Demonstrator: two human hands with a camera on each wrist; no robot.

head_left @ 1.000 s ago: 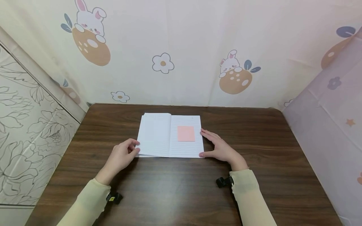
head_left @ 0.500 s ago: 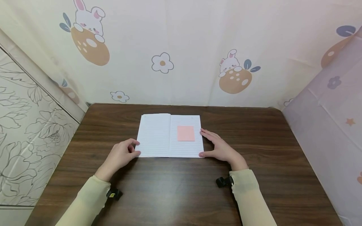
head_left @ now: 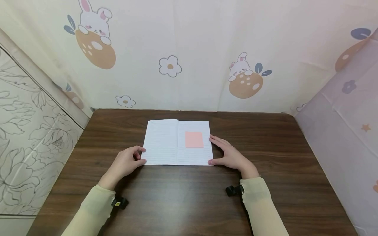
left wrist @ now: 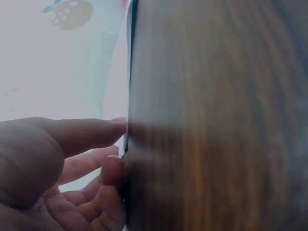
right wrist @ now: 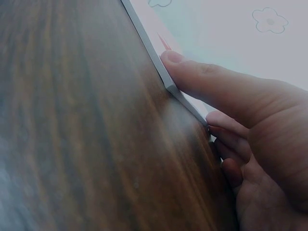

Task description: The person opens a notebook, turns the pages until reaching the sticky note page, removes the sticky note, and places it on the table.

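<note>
An open notebook (head_left: 160,142) with lined white pages lies flat on the dark wooden table. On its right page sits a square pink sticky note (head_left: 194,140). My left hand (head_left: 126,163) holds the notebook's left edge, thumb on the lower corner and index finger a little higher; the other fingers curl at the side. At the opposite edge, my right hand (head_left: 231,156) holds the right page, thumb (right wrist: 192,72) resting on its lower corner and fingers along the side. Both thumbs lie over the paper in the wrist views.
The table (head_left: 177,200) reaches back to a pale curtain (head_left: 200,59) printed with rabbits and flowers. A panel with flower line drawings (head_left: 32,137) stands on the left. Each sleeve cuff carries a small black camera (head_left: 234,190).
The left page, slightly raised along its lower edge one second ago, now lies flatter under my left thumb, which has shifted down slightly. My right hand has stayed in place.
</note>
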